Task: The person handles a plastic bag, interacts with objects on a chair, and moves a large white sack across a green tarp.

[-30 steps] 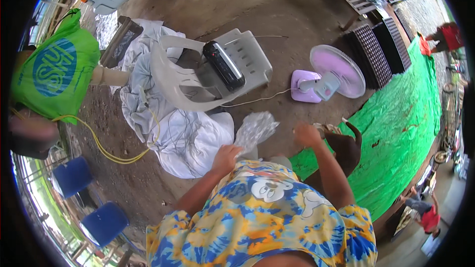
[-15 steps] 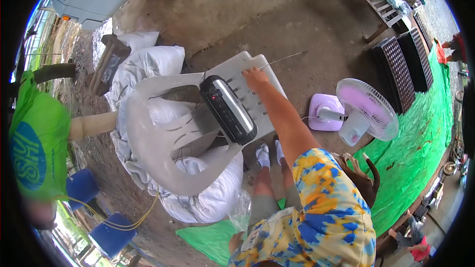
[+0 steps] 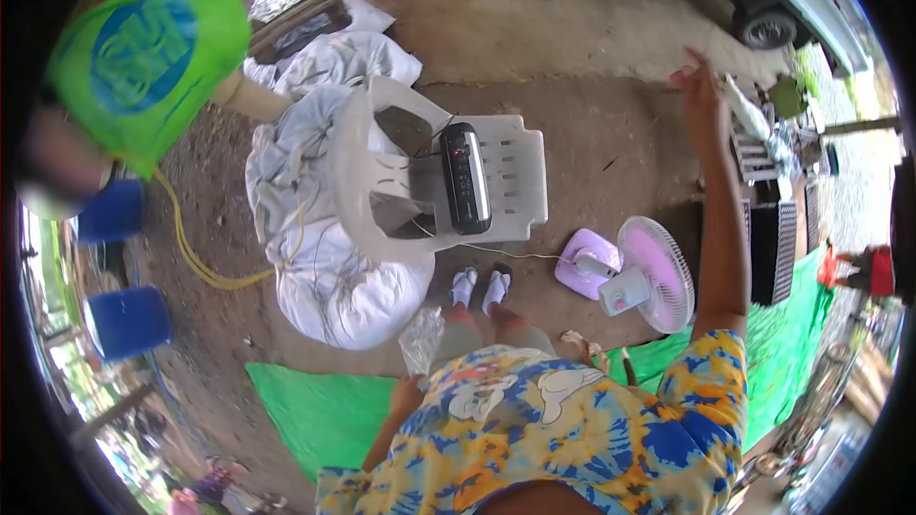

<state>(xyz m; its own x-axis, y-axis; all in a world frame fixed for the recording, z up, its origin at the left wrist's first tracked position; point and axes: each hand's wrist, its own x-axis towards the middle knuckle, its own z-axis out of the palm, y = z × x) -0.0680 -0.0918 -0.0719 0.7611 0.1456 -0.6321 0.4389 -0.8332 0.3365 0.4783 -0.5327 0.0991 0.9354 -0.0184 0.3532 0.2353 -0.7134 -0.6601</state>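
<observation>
My right hand [image 3: 701, 93] is stretched far out to the right, high above the floor, with its fingers apart and nothing visible in them. Low on the left, my left hand [image 3: 408, 389] grips a crumpled clear plastic bag [image 3: 421, 341] beside my thigh; its fingers are partly hidden. In front of my feet, a whitish plastic armchair [image 3: 520, 176] carries a black and silver radio-like box [image 3: 468, 178] with a small red light. The box lies across the seat, out of reach of both hands.
White sacks [image 3: 353, 296] lie behind the chair. A purple fan [image 3: 658, 272] stands at right, with a cord running toward the chair. Green sheeting [image 3: 324, 410] covers ground on both sides. A green bag [image 3: 153, 57] hangs at left near blue containers [image 3: 129, 322]. Vehicles are parked beyond.
My right hand has swung from the chair seat out to the far right; the thin stick-like line beside it no longer shows there. The view has turned. My left hand still has the bag.
</observation>
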